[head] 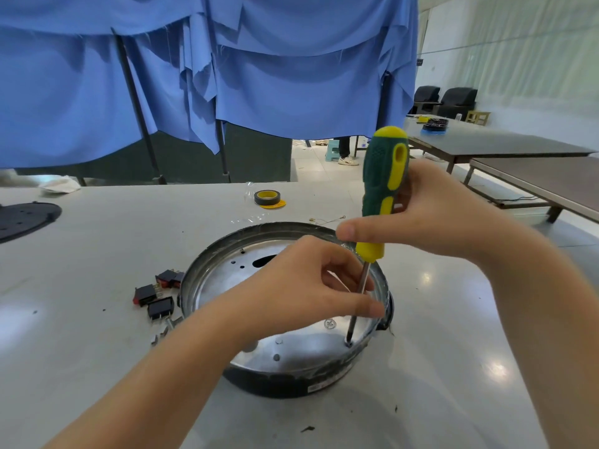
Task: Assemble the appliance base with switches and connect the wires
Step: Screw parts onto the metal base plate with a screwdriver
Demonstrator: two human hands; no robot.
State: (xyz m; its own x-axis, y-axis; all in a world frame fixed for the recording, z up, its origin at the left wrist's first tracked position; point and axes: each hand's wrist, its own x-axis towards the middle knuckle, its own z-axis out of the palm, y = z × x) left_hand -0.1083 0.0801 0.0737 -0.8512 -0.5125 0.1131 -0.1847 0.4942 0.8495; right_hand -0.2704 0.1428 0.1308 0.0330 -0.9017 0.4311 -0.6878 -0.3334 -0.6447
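R hand (444, 212) grips green-yellow screwdriver (384, 186) upright, tip on screw in round appliance base (207, 270), L hand (311, 286) pinches shaft, 3 switches (155, 294) beside base, tape roll (267, 197) behind

You have no text here that you can actually read. The appliance base (285, 306) carries a small white label (319, 387) on its dark outer wall, at the side nearest you, but its print is too small and blurred to make out. Inside the base, on the metal floor close to the screwdriver (382, 202) shaft, you can see a small round stamped mark (330, 324); its characters cannot be told either.
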